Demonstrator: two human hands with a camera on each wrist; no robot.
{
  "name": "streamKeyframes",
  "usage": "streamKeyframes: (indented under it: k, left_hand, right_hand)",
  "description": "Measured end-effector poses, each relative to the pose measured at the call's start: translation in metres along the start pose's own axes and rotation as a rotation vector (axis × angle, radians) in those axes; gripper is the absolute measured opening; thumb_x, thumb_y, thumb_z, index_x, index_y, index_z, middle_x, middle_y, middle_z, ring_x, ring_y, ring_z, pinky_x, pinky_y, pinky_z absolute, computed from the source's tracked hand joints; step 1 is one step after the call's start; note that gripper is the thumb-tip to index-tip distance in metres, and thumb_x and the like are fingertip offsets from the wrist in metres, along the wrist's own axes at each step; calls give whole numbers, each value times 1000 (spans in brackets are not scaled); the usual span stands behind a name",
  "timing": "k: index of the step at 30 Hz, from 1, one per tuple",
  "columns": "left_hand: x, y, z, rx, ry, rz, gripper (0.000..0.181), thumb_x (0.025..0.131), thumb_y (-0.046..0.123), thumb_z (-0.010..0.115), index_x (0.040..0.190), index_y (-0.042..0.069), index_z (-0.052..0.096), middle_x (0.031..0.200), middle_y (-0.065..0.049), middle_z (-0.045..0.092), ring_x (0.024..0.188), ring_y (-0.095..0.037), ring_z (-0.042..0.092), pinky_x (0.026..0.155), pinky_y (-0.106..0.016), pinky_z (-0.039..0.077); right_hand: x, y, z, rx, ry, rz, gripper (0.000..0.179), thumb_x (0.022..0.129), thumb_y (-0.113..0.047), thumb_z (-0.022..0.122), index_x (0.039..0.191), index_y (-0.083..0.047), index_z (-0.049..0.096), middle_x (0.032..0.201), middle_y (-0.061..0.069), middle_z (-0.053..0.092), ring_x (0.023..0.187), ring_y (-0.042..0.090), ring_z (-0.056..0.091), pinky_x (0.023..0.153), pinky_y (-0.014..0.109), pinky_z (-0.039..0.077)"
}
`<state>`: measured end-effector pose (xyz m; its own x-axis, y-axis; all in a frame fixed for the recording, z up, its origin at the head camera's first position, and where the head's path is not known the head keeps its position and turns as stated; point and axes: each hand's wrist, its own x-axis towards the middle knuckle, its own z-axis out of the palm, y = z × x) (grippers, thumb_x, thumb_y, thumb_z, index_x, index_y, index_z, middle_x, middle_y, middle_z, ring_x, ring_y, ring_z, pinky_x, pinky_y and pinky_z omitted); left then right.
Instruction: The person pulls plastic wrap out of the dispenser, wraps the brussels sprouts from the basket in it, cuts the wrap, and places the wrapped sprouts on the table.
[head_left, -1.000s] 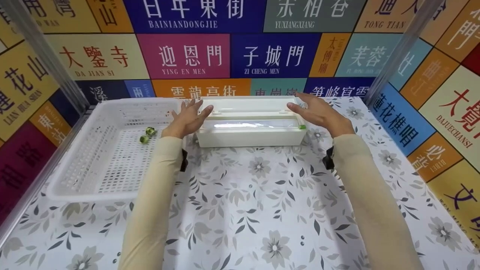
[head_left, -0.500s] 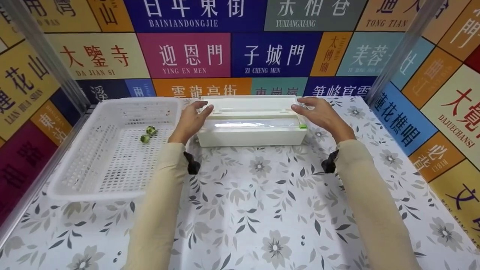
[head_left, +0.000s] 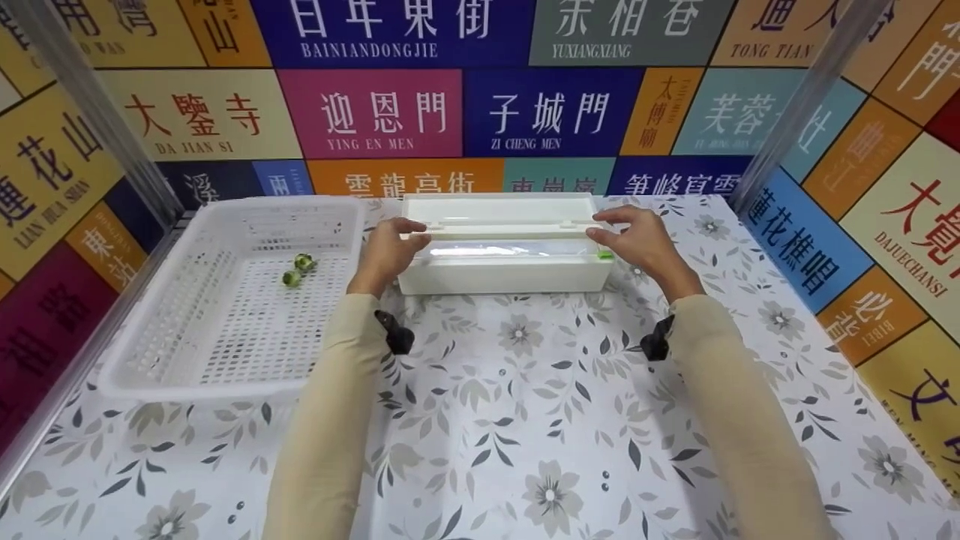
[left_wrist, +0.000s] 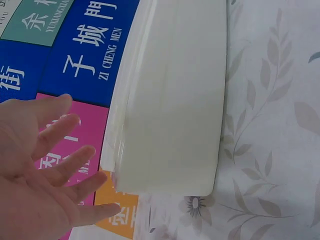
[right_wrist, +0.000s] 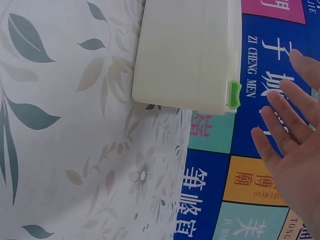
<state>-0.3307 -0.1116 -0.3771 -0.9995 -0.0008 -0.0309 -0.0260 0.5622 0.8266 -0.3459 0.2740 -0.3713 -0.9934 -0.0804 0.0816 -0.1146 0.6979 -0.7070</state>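
Observation:
A long white cling film dispenser [head_left: 502, 279] stands at the back of the table, its lid [head_left: 499, 207] raised. Clear plastic film [head_left: 510, 248] shows inside, and a green tab [head_left: 604, 256] marks the right front corner. At the left end, my left hand [head_left: 386, 253] has thumb and fingertips by the lid's lower edge. My right hand [head_left: 639, 238] mirrors it at the other end. In the left wrist view the left fingers [left_wrist: 60, 135] are spread beside the box, with nothing held. The right wrist view likewise shows the right fingers [right_wrist: 282, 117] extended and apart from the box.
A white perforated basket [head_left: 187, 393] sits to the left, near my left forearm. Two small green pieces [head_left: 297, 271] lie in it. Behind the box rises a panel of coloured signs [head_left: 367, 112]. A floral cloth [head_left: 517, 420] covers the table.
Both hands have come slightly lower and nearer the user at the box ends. The left hand's spread fingers have drawn closer together toward the lid edge. The box and basket have stayed put.

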Motion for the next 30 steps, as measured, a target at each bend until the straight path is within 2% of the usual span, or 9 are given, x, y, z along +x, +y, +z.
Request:
streamKeyframes:
  k: [5, 9, 13, 21, 30]
  left_hand:
    - [2, -4, -5, 71, -40, -7, 34, 93, 13, 70, 126, 5, 67, 143, -17, 57, 136, -33, 51, 115, -43, 45]
    - [2, -4, -9, 58, -67, -61, 38, 89, 5, 73, 126, 4, 68, 146, -20, 54, 137, -35, 49, 116, -43, 44]
    - [2, -4, -10, 44, -74, -104, 38, 87, 3, 75, 125, 4, 69, 145, -18, 55, 135, -33, 51, 114, -42, 46]
    - [3, -6, -10, 23, -72, -127, 34, 87, 3, 75, 121, 4, 71, 138, -16, 60, 127, -32, 57, 110, -42, 49]
    - [9, -7, -7, 38, -15, -126, 22, 89, 6, 74, 111, 1, 75, 122, -17, 70, 110, -29, 67, 99, -37, 56]
  right_hand:
    - [1, 5, 3, -17, -28, -12, 49, 93, -34, 71, 134, -8, 64, 150, 15, 51, 141, 36, 44, 116, 54, 41]
    - [0, 10, 4, -27, -38, -13, 47, 92, -30, 73, 132, -8, 64, 150, 16, 50, 143, 37, 42, 117, 56, 39]
    - [-1, 16, 6, -55, -43, -30, 43, 91, -25, 75, 129, -6, 67, 148, 19, 52, 143, 38, 41, 119, 57, 35]
    - [-1, 24, 13, -106, -68, -85, 32, 93, -20, 72, 118, 0, 72, 139, 20, 59, 137, 38, 47, 120, 56, 34]
    - [5, 21, 14, -139, -71, -99, 25, 96, -15, 67, 113, 2, 74, 138, 23, 59, 137, 41, 46, 120, 58, 34]
